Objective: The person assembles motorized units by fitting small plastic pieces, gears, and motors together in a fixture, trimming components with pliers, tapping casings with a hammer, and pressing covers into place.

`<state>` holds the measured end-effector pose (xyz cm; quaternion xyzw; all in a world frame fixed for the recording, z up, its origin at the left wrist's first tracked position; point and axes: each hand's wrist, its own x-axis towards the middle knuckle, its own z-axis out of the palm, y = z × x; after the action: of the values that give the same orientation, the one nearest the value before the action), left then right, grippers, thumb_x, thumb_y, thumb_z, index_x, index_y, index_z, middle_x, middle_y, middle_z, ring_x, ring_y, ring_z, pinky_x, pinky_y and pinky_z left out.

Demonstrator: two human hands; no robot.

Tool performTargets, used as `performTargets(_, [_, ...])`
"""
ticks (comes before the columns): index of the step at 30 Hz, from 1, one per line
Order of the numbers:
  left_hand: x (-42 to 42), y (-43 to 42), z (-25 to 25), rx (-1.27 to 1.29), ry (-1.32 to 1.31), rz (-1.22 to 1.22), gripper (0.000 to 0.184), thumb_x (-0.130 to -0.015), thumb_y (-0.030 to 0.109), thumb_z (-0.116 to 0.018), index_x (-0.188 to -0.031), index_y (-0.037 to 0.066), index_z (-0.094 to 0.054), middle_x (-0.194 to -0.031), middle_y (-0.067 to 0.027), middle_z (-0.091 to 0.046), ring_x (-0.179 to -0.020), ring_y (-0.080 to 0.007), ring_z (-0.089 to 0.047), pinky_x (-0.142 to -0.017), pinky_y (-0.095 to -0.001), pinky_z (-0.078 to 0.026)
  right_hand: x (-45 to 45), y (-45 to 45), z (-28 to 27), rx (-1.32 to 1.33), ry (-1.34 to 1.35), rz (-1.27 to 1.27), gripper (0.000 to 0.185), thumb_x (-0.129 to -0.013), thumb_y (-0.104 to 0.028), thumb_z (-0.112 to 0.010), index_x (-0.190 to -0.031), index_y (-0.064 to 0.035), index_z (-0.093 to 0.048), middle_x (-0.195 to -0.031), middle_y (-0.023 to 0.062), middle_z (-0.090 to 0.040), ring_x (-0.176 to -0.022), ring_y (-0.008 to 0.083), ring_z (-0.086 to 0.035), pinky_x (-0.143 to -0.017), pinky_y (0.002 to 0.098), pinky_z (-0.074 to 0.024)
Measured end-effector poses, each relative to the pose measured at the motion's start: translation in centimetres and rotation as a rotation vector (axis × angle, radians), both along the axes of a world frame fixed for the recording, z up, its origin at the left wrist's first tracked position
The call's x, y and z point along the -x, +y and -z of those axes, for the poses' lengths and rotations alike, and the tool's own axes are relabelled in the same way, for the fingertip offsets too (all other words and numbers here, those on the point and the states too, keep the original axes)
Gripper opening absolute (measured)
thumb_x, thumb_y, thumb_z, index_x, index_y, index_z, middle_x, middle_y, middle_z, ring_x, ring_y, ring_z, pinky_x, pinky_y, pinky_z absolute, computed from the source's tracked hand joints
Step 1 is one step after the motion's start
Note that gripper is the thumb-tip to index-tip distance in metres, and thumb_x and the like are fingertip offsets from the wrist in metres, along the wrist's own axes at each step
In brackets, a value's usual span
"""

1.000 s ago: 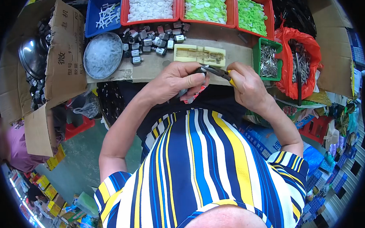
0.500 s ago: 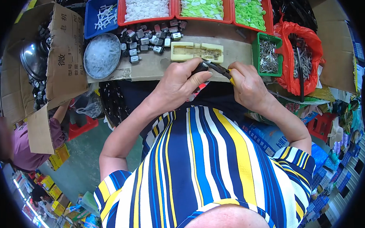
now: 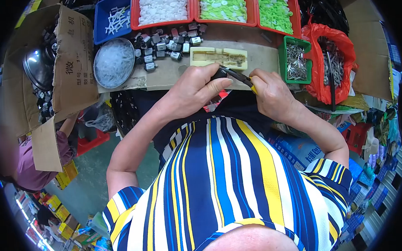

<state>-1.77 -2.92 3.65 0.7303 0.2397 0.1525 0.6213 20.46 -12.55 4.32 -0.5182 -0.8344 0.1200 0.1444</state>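
Two hands are at work, both closed. The left hand (image 3: 199, 90) pinches one black part (image 3: 219, 74) between thumb and fingers; the right hand (image 3: 273, 91) is wrapped round one pair of pliers (image 3: 240, 76), whose nose meets the part between the hands. Just beyond them on the bench (image 3: 160, 81) lies one cream block (image 3: 218, 58). Beyond the left hand are one bowl (image 3: 114, 63) and a pile of motors (image 3: 161, 46), too heaped to count. Farthest ahead stand four bins: one blue bin (image 3: 101, 20) and three red bins (image 3: 196, 15). Past the right hand are one green bin (image 3: 309, 73) of metal pins (image 3: 295, 62) and one red bag (image 3: 347, 54).
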Motion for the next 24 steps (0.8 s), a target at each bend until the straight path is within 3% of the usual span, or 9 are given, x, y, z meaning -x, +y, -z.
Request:
performTargets(1, [0.2, 0.2, -0.2, 0.002, 0.000, -0.002, 0.028, -0.101, 0.025, -0.053, -0.088, 0.001, -0.053, -0.059, 0.0010, -0.047, -0.050, -0.0066, -0.045, -0.044, -0.0230, -0.034, 0.0, 0.0, -0.2, -0.006, 0.016, -0.016, 0.017, -0.068, 0.005, -0.057, -0.083, 0.0014, -0.051, -0.085, 0.0172, -0.055, -0.080, 0.0336, -0.060, -0.069, 0.0418, -0.0460])
performTargets(3, [0.6, 0.5, -0.4, 0.780, -0.154, 0.150, 0.030, -0.099, 0.030, -0.056, -0.088, 0.002, -0.053, -0.057, 0.0012, -0.043, -0.049, -0.0060, -0.043, -0.043, -0.0214, -0.034, 0.1, 0.1, -0.7, -0.012, 0.030, -0.033, 0.017, -0.068, 0.005, -0.057, -0.083, 0.0013, -0.051, -0.085, 0.0170, -0.056, -0.080, 0.0337, -0.060, -0.068, 0.0418, -0.0461])
performTargets(11, [0.8, -0.6, 2.3, 1.365, -0.629, 0.490, 0.038, -0.099, 0.038, -0.054, -0.094, 0.000, -0.053, -0.058, -0.0020, -0.044, -0.043, -0.0083, -0.037, -0.038, -0.0219, -0.031, 0.8, 0.5, -2.0, -0.024, 0.109, -0.104, 0.016, -0.070, 0.005, -0.058, -0.086, 0.0018, -0.053, -0.091, 0.0177, -0.059, -0.082, 0.0333, -0.062, -0.072, 0.0403, -0.0480])
performTargets(13, [0.9, -0.6, 2.2, 1.355, -0.633, 0.471, 0.039, -0.098, 0.039, -0.054, -0.094, 0.000, -0.054, -0.058, -0.0018, -0.044, -0.043, -0.0082, -0.037, -0.038, -0.0220, -0.031, 0.8, 0.8, -1.5, -0.033, 0.127, -0.098, 0.016, -0.072, 0.004, -0.058, -0.086, 0.0013, -0.053, -0.092, 0.0170, -0.059, -0.083, 0.0331, -0.062, -0.073, 0.0406, -0.0476])
performTargets(15, [1.2, -0.4, 1.8, 1.161, -0.546, 0.288, 0.039, -0.098, 0.040, -0.055, -0.095, 0.000, -0.055, -0.058, -0.0014, -0.043, -0.042, -0.0082, -0.038, -0.038, -0.0217, -0.031, 0.8, 1.2, -1.3, -0.047, 0.142, -0.095, 0.015, -0.073, 0.003, -0.058, -0.086, 0.0007, -0.053, -0.094, 0.0164, -0.060, -0.083, 0.0328, -0.062, -0.074, 0.0409, -0.0472])
performTargets(17, [1.7, -0.4, 1.4, 1.148, -0.587, 0.253, 0.034, -0.099, 0.034, -0.055, -0.096, 0.000, -0.057, -0.059, -0.0009, -0.046, -0.045, -0.0078, -0.041, -0.040, -0.0211, -0.034, 0.9, 1.7, -1.3, -0.012, 0.075, -0.045, 0.014, -0.075, 0.001, -0.058, -0.089, -0.0002, -0.055, -0.099, 0.0147, -0.060, -0.090, 0.0325, -0.062, -0.080, 0.0422, -0.0455])
performTargets(19, [3.5, -0.3, 0.1, 0.712, -0.200, 0.014, 0.028, -0.100, 0.027, -0.055, -0.095, 0.000, -0.059, -0.062, -0.0002, -0.049, -0.049, -0.0069, -0.046, -0.043, -0.0202, -0.036, 0.5, 2.6, -0.5, -0.042, 0.117, -0.025, 0.017, -0.077, -0.001, -0.058, -0.094, -0.0012, -0.057, -0.104, 0.0139, -0.059, -0.099, 0.0321, -0.059, -0.084, 0.0428, -0.0438])
performTargets(22, [8.0, 0.0, 0.6, 0.382, 0.195, -0.067, 0.022, -0.096, 0.024, -0.059, -0.096, 0.003, -0.062, -0.063, 0.0020, -0.050, -0.052, -0.0055, -0.048, -0.047, -0.0224, -0.039, -1.4, 3.6, 2.2, -0.091, 0.033, 0.117, 0.025, -0.076, -0.003, -0.061, -0.101, -0.0007, -0.058, -0.110, 0.0141, -0.057, -0.104, 0.0317, -0.056, -0.086, 0.0429, -0.0431])
performTargets(24, [12.2, -0.6, 2.7, 0.331, 0.394, -0.220, 0.024, -0.094, 0.026, -0.062, -0.094, 0.003, -0.063, -0.063, 0.0020, -0.051, -0.055, -0.0054, -0.049, -0.048, -0.0225, -0.040, -2.7, 4.1, 3.4, -0.053, -0.049, 0.207, 0.028, -0.074, -0.003, -0.063, -0.102, -0.0006, -0.058, -0.109, 0.0136, -0.056, -0.104, 0.0317, -0.055, -0.086, 0.0441, -0.0429])
